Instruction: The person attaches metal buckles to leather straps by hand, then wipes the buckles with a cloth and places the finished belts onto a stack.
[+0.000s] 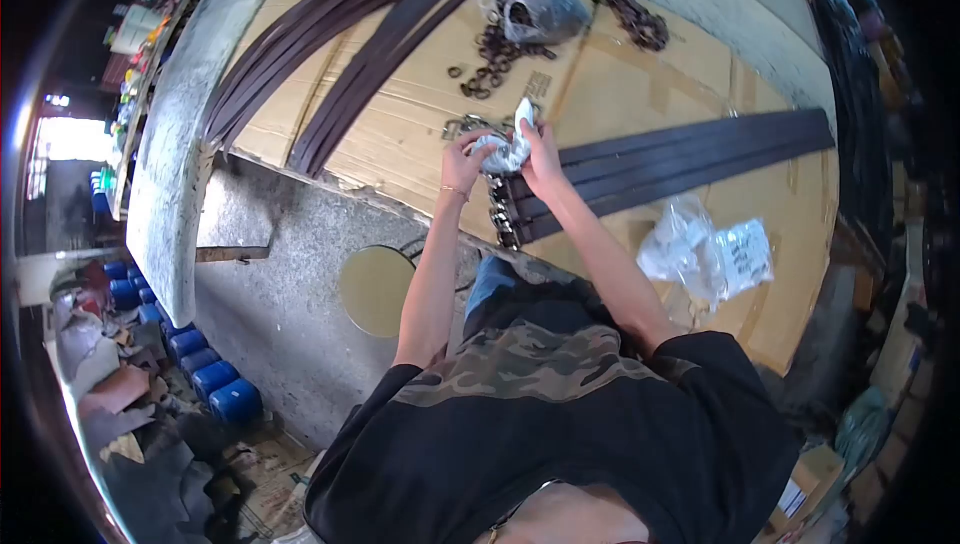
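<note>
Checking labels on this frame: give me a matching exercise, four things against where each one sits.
Things:
1. small white bag
2. clear bag of rings
3. dark straps
4. crumpled plastic wrap

Places:
a. far end of the cardboard
b. held in both hands
c. near the right elbow
d. stretching right from the hands

Pairs: 1-b, 2-a, 3-d, 4-c

Bare cardboard (640,74) between buckle bag (532,6) and dark straps (690,156); crumpled plastic (712,256) beyond the straps.
</note>
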Tool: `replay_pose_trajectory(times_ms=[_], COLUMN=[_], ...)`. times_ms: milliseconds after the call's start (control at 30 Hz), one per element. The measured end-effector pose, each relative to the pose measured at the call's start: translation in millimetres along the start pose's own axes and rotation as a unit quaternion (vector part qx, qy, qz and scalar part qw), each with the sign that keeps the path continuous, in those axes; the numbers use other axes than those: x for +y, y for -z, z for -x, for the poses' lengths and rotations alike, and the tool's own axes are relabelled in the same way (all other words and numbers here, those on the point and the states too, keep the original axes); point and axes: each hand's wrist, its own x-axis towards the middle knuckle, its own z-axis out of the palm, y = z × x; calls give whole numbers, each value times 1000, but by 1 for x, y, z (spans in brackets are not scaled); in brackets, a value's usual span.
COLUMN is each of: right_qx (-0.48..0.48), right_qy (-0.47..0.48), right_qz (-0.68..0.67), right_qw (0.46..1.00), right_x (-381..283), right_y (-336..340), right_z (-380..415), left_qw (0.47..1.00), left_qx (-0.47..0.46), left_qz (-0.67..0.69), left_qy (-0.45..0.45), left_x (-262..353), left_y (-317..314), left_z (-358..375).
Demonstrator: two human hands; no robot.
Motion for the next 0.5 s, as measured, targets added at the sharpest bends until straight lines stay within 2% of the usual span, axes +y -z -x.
replay_pose_trajectory(times_ms=[33,100,167,200,233,300,367,400,433,467,500], right_qx=[36,43,81,141,143,164,166,152,138,130,140], right_qy=[32,45,64,91,94,49,67,48,27,16,18], right_qz=[32,15,22,64,67,223,239,318,394,386,388], right_qw=[998,998,994,984,983,960,954,935,908,913,911], right_x=[15,35,49,52,50,45,38,33,31,31,31], right_y=[-4,-7,-3,-4,-1,7,8,13,20,25,27], right_z=[-20,-54,-80,-89,-95,-97,-90,-90,-92,-93,-94], left_qw=[1000,1000,999,997,991,992,985,986,986,982,983], left_qx=[9,-4,34,48,61,68,61,54,-1,-56,-65], left_qz=[4,17,-3,-60,-117,-102,-153,-149,-163,-177,-171], left_qy=[-7,-26,-21,-24,-26,-31,-57,-56,-37,-19,-19], left_x=[-2,-13,-33,-39,-46,-53,-49,-46,-45,-43,-45], left_y=[9,25,39,44,48,54,63,70,79,86,92], left_z=[-10,-27,-48,-57,-66,-75,-82,-86,-91,-96,-103])
